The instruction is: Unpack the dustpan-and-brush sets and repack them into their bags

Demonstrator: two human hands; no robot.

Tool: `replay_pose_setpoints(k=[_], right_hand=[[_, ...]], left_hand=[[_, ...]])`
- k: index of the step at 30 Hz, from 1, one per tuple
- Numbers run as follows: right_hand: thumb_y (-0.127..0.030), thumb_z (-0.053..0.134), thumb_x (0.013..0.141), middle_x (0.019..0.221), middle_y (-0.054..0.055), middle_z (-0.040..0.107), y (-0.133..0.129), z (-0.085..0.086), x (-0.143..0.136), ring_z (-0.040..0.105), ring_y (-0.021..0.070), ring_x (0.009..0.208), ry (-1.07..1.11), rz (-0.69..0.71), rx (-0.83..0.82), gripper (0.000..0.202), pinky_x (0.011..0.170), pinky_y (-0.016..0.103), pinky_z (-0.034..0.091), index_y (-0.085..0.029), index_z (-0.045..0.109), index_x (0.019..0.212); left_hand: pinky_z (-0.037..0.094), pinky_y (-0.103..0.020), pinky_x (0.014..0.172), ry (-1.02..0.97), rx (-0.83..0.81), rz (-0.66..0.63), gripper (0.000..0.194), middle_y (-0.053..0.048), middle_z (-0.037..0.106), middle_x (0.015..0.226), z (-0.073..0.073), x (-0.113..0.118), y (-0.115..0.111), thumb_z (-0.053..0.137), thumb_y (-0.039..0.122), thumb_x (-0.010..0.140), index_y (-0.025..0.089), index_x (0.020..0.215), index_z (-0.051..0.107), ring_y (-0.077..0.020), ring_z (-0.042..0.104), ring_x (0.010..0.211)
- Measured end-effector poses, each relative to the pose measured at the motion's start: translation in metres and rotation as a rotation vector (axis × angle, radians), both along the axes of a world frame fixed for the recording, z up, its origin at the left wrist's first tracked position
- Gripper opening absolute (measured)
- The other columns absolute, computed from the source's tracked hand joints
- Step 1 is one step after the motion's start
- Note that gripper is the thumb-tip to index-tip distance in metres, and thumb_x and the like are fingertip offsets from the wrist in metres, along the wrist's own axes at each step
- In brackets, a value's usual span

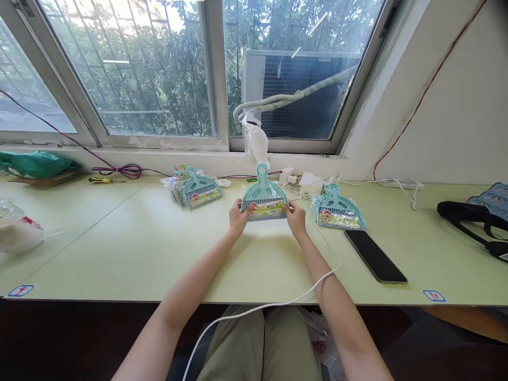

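Yellow-green table [159, 264], left hand [238, 217] and right hand [296, 218] gripping teal dustpan set [264, 193], label lettering unreadable.

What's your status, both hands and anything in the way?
Left hand and right hand: grip on teal dustpan pack, one side each. White cable crosses right forearm.

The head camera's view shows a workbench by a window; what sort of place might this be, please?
Probably a small packing workspace: matching teal plastic dustpan sets in clear wrap, a long pale-green table with blue-and-red stickers.
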State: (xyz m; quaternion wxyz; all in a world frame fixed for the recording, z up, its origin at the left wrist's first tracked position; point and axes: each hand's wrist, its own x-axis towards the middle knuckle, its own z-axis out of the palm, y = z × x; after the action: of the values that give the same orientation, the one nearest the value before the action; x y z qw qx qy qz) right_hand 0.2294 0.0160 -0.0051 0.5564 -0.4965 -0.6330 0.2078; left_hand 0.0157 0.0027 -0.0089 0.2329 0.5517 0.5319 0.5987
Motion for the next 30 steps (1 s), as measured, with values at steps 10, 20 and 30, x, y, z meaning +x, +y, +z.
replay_pose_setpoints(k=[10, 20, 30], right_hand=[[-0.066, 0.066, 0.074, 0.107, 0.009, 0.072, 0.000, -0.014, -0.011, 0.064, 0.0195, 0.068, 0.037, 0.142, -0.121, 0.071, 0.059, 0.031, 0.053, -0.019, 0.063, 0.127], [-0.057, 0.074, 0.064, 0.108, 0.013, 0.073, 0.014, -0.018, -0.001, 0.065, 0.0288, 0.101, 0.341, 0.135, -0.107, 0.059, 0.085, 0.038, 0.052, -0.015, 0.071, 0.105], [-0.057, 0.073, 0.064, 0.104, 0.010, 0.074, 0.012, -0.020, -0.005, 0.065, 0.0264, 0.097, 0.356, 0.125, -0.088, 0.055, 0.087, 0.038, 0.050, -0.015, 0.072, 0.099]], left_hand=[[0.042, -0.025, 0.063, 0.067, -0.064, 0.099, 0.020, -0.003, 0.071, 0.081, 0.003, -0.011, 0.000, 0.067, 0.036, 0.080, 0.022, 0.092, 0.061, -0.0177, 0.064, 0.071], [0.043, -0.025, 0.057, -0.079, -0.084, -0.125, 0.035, -0.004, 0.071, 0.079, 0.009, -0.007, 0.001, 0.072, 0.046, 0.073, 0.022, 0.088, 0.052, -0.0196, 0.067, 0.069], [0.040, -0.023, 0.052, 0.053, -0.044, -0.065, 0.034, -0.002, 0.068, 0.070, 0.003, -0.011, 0.008, 0.073, 0.043, 0.075, 0.020, 0.096, 0.059, -0.0170, 0.065, 0.061]])
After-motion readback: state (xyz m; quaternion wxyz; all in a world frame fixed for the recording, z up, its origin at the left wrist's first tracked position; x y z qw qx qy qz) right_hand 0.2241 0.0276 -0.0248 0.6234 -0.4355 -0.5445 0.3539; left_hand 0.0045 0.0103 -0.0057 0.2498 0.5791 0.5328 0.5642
